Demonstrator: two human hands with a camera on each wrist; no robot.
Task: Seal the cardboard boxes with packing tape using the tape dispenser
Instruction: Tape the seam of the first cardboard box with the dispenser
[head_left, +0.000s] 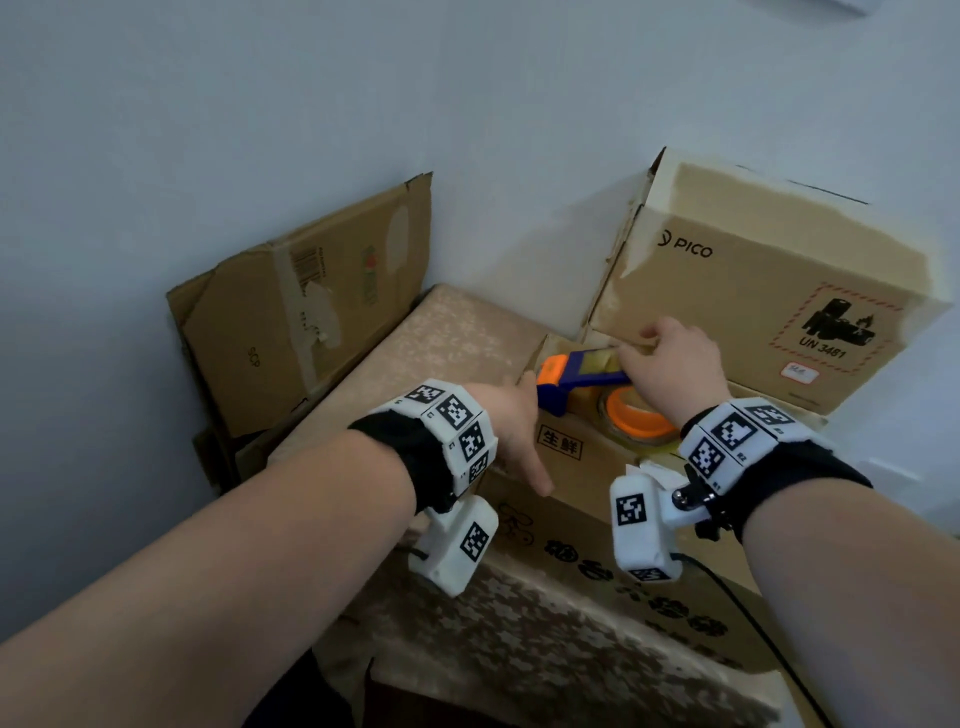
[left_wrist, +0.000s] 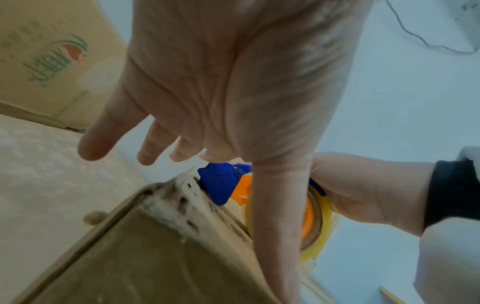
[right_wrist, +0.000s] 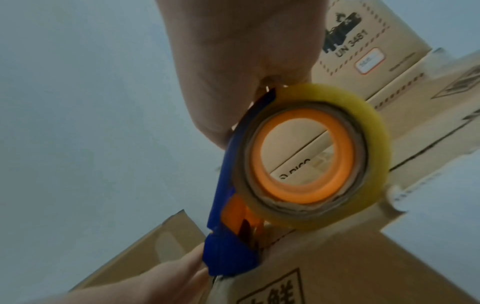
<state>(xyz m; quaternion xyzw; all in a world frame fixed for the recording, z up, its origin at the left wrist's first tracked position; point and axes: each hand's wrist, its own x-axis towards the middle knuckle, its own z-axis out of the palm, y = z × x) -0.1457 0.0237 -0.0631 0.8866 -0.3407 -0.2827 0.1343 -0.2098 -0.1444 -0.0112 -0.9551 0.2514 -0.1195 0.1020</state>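
We judge the sealing of the front box to be under way rather than finished. Our right hand is wrapped around the tape dispenser, whose blue nose sits at the far left corner of the box top, with the yellowish roll of tape on its orange hub just behind. Our left hand lies flat, fingers straight and spread, against the left edge of that box beside the dispenser's nose, holding nothing (it seems to be steadying the box or pressing the flap down).

How much tape already lies along the seam we cannot make out; the box top is mostly hidden behind the hands, and the wrist views are blurred there. The corner looks ragged with torn paper, so tape may not stick well at that spot.

Left to do, as we read it: run the strip and cut it. Behind stands a bigger box with a flap raised, apparently not yet sealed, and a flattened carton leans on the wall.
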